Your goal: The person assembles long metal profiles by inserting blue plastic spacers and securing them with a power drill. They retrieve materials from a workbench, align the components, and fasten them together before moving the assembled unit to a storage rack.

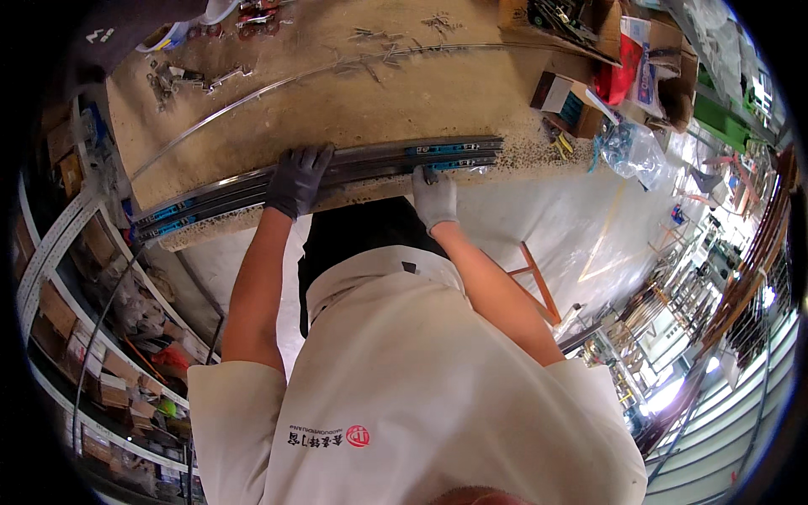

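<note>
On bench (438, 101); bars (370, 171) under left hand (296, 181)

bare tabletop (404, 105) between bars (370, 166) and strip (290, 81)

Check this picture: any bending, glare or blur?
In the head view, the fisheye bows the shelf rail at left and white glare burns out spots at right; in that same view, the left hand, right hand and dark metal profiles look fairly sharp.

They wear a white shirt (438, 379) (red emblem (358, 436)) and mismatched gloves (295, 187).
</note>
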The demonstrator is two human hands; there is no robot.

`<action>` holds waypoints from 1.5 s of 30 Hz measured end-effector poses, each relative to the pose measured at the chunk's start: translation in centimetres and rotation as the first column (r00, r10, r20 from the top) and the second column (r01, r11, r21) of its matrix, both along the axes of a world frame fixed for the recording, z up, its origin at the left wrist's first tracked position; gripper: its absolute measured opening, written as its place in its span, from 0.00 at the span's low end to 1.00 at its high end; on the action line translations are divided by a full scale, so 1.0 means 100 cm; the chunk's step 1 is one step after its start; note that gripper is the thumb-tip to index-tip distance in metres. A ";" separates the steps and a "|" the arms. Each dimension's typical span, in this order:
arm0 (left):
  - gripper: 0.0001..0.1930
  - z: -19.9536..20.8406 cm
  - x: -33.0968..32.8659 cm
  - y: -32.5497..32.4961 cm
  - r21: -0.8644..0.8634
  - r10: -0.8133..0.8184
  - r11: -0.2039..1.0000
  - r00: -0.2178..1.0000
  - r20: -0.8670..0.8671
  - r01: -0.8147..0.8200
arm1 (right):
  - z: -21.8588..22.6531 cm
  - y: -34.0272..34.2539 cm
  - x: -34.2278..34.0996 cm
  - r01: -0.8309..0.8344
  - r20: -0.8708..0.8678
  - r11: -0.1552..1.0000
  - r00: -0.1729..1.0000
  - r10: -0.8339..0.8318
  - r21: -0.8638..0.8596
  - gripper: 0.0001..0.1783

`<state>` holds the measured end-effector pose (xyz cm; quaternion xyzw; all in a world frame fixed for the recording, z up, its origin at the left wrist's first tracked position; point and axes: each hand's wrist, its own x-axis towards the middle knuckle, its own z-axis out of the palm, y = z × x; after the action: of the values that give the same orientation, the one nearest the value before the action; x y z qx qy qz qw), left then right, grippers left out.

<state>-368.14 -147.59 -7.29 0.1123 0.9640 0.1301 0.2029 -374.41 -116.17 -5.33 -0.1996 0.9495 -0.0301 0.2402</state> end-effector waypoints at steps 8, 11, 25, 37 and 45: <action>0.48 0.001 0.000 0.003 -0.134 -0.049 0.990 0.997 -0.057 0.041 | 0.020 0.004 -0.017 0.337 0.207 0.912 0.934 -0.293 -0.231 0.24; 0.48 0.000 0.004 0.003 -0.157 -0.082 0.985 0.994 -0.076 0.069 | 0.038 0.000 -0.035 0.297 0.270 0.941 0.931 -0.246 -0.165 0.23; 0.47 -0.004 0.004 0.004 -0.059 -0.006 0.998 1.000 0.009 0.007 | 0.042 0.013 -0.088 -0.408 0.331 0.913 0.859 0.391 -0.021 0.25; 0.48 0.006 0.003 0.007 -0.053 0.006 0.999 0.997 -0.076 -0.010 | 0.050 0.010 -0.089 -0.475 0.299 0.879 0.835 0.463 -0.036 0.27; 0.47 0.006 0.002 0.010 -0.051 0.062 0.997 0.997 -0.051 -0.065 | 0.056 0.007 -0.089 -0.442 0.298 0.897 0.855 0.425 -0.008 0.28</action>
<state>-367.90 -146.61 -6.73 0.0794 0.9749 0.1082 0.1779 -383.34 -115.52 0.27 -0.3943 0.8344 0.0243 0.3844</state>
